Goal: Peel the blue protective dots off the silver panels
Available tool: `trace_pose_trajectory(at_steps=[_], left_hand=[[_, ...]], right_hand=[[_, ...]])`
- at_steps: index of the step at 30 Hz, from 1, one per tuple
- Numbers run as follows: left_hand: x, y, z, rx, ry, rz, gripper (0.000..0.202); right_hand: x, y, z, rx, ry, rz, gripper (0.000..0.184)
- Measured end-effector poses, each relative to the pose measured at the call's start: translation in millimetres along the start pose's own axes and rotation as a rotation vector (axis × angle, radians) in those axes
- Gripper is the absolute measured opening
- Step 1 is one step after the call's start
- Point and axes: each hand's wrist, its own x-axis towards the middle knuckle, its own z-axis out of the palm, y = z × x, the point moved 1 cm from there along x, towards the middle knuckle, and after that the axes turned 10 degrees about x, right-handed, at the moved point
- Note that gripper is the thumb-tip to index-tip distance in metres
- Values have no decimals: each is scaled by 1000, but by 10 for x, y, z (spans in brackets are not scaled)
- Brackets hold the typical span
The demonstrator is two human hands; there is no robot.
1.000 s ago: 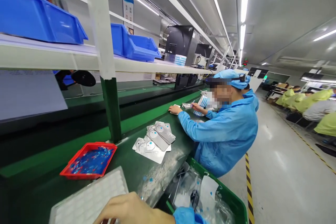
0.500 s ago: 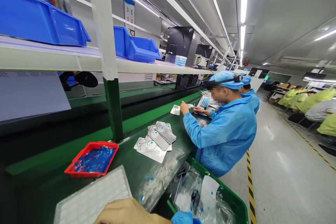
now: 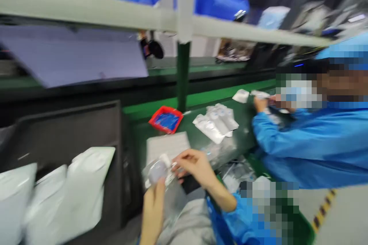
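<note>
My left hand (image 3: pixel 153 206) grips a clear plastic packet (image 3: pixel 174 197) with its thumb up against a round grey disc (image 3: pixel 158 171) that shows at the packet's top. Beside it, my right hand (image 3: pixel 195 162) has thumb and fingers pinched together close to the packet's upper right edge. Motion blur hides what, if anything, is between those fingertips. Just behind the hands lies a white tray (image 3: pixel 166 143) with a grid of cells. On my left, several white flat pouches (image 3: pixel 86 187) rest in a black tray (image 3: pixel 69 126).
A red bin (image 3: pixel 153 120) of small blue pieces stands beyond the white tray. Silvery flat packs (image 3: pixel 214 122) lie fanned on the green bench. A co-worker in blue (image 3: pixel 310 145) sits at right, behind a green crate (image 3: pixel 304 224) of plastic. A shelf (image 3: pixel 115 11) runs overhead.
The view has swung left and downward. Earlier, one hand showed at the bottom edge by the white tray; now both hands appear with the plastic packet, and the black tray is in view.
</note>
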Motion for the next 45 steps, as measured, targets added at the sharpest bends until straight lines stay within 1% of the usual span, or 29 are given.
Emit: trace_pose_trajectory(at_steps=[2,4,6,8,11,14,17,21,24,29,36,40,45], left_hand=[[-42,-63,16,-25,69,-120,86],[-34,-57,82,-91,107,-179,93],[-29,8,155,-141,128,-176,90],[-47,92,203,-183,130,-169,84],[-80,172,211,-199,109,-159,77],[-79,183,183,-175,130,-142,70],[-62,192,166,-141,155,-94,62],[-47,235,155,-94,147,59,51],[-46,241,145,-59,160,129,44],[-55,199,145,-39,134,164,43],[-49,158,131,-20,90,226,36],[-36,139,126,10,82,270,35],[-23,128,116,75,115,323,36]], right_hand=[[26,-79,-42,15,21,0,60],[77,-94,-69,19,2,41,54],[92,-85,-64,19,-13,78,54],[79,-80,-42,7,-12,83,55],[67,-91,-17,-64,-13,40,54],[67,-113,-8,-153,-38,-11,53],[48,-123,11,-182,-63,-62,52],[10,-110,43,-198,-82,-89,49],[-4,-112,44,-238,-96,-114,44],[-4,-171,30,-329,-132,-104,36],[-31,-285,57,-420,-137,-103,30],[-55,-289,63,-452,-120,-83,30],[-63,-268,57,-491,-112,-88,34]])
